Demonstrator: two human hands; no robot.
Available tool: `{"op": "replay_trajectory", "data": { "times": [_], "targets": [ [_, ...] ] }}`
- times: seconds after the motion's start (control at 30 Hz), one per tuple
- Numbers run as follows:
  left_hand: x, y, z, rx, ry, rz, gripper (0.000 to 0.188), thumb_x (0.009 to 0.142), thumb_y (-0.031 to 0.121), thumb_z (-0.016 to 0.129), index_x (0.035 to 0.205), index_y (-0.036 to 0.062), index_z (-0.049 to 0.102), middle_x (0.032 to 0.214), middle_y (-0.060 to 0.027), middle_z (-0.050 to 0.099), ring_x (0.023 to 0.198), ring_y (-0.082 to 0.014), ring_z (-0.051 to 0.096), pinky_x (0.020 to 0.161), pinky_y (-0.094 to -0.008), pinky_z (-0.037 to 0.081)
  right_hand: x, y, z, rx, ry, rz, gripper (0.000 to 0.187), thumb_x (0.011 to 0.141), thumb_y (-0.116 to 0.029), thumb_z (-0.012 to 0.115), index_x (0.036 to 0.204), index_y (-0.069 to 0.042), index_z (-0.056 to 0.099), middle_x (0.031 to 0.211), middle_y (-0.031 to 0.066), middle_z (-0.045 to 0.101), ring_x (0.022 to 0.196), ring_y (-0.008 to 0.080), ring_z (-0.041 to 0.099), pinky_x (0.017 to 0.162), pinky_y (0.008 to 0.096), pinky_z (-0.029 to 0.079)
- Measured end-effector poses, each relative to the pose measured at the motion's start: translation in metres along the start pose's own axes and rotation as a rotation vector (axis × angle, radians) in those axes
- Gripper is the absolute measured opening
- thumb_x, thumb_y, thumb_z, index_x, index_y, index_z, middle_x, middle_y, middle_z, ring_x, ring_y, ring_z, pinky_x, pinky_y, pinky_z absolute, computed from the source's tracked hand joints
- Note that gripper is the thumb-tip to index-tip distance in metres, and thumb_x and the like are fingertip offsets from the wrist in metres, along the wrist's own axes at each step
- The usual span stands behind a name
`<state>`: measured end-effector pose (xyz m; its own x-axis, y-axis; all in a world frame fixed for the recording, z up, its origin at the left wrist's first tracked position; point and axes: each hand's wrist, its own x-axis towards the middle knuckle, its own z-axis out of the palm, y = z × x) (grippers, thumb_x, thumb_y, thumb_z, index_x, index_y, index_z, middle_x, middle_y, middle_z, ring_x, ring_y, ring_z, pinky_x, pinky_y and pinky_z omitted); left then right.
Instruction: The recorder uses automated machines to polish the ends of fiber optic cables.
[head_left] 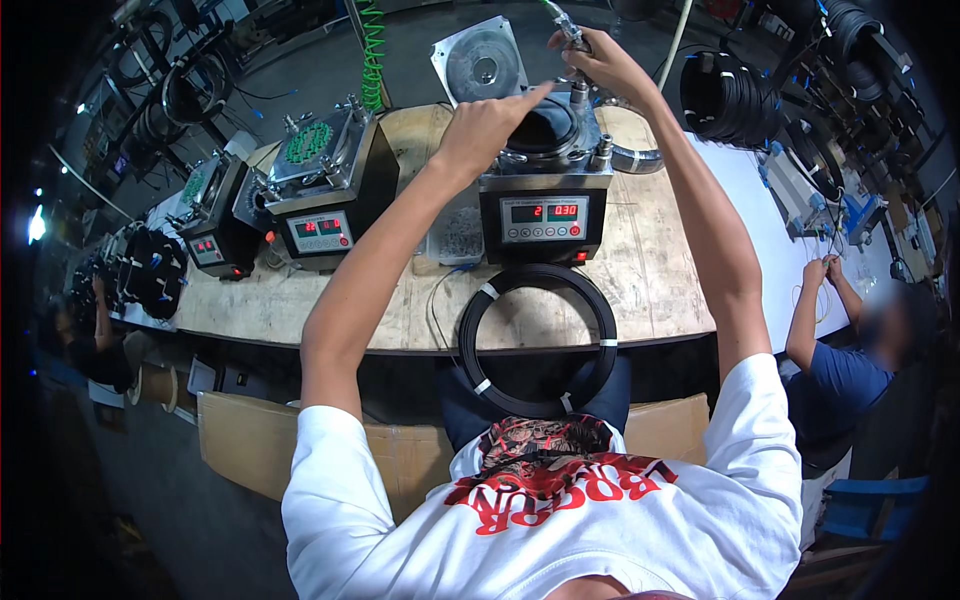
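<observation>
Silver air gun (569, 30) sits gripped in the right hand (605, 66) at the rear of a lid-up benchtop machine (541, 218). The left hand (482, 132) reaches over its dark platen (545, 130), index finger extended, other fingers unclear. Black cable coil (467, 331) overlaps the edge of the wooden table (665, 275).

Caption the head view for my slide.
Left hand and right hand at the open-lidded machine, black coil nearer the wearer.

Machine lid (485, 70) smooth metal; tabletop (655, 240) matt wood; coil (468, 335) plastic-looking.
</observation>
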<state>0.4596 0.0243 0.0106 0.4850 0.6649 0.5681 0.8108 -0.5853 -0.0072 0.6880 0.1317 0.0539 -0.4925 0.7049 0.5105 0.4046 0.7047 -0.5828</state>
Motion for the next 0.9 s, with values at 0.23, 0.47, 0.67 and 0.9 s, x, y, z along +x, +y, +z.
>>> {"op": "replay_trajectory", "data": {
  "times": [0.23,0.47,0.67,0.9],
  "targets": [
    [0.016,-0.029,0.023,-0.196,-0.391,0.091,0.035,0.09,0.016,0.066,0.125,0.0099,0.067,0.117,-0.0133,0.069,0.102,-0.0373,0.066,0.087,-0.0461,0.054,0.006,0.002,-0.035,-0.076,0.009,0.017,0.024,0.095,-0.013,0.057,0.117,-0.004,0.064,0.085,0.0052,0.061,0.076,0.0136,0.065,0.073,0.0312,0.054],
    [0.018,-0.037,0.037,-0.31,-0.379,0.102,0.036,0.09,0.021,0.068,0.123,0.0075,0.068,0.119,-0.0163,0.068,0.107,-0.0373,0.064,0.092,-0.0437,0.052,-0.001,0.002,-0.036,0.027,-0.021,0.055,0.027,0.092,-0.015,0.059,0.116,-0.004,0.064,0.088,0.0067,0.063,0.074,0.0124,0.067,0.067,0.0291,0.056],
    [0.018,-0.042,0.045,-0.302,-0.297,0.17,0.034,0.09,0.016,0.065,0.123,0.0087,0.069,0.123,-0.0122,0.069,0.109,-0.0374,0.064,0.097,-0.0415,0.05,-0.003,-0.017,-0.029,0.021,-0.069,0.158,0.027,0.096,-0.018,0.059,0.117,-0.003,0.065,0.093,0.0064,0.064,0.073,0.0144,0.069,0.07,0.0292,0.058],
    [0.025,-0.061,0.041,-0.825,-0.407,-0.203,0.041,0.099,0.028,0.06,0.131,0.0036,0.058,0.133,-0.0107,0.063,0.128,-0.0205,0.053,0.104,-0.0349,0.044,0.003,-0.025,-0.032,0.033,-0.224,0.206,0.033,0.097,-0.024,0.061,0.12,0.0,0.065,0.096,0.0095,0.069,0.082,0.0181,0.074,0.073,0.0297,0.06]
  ]
}}
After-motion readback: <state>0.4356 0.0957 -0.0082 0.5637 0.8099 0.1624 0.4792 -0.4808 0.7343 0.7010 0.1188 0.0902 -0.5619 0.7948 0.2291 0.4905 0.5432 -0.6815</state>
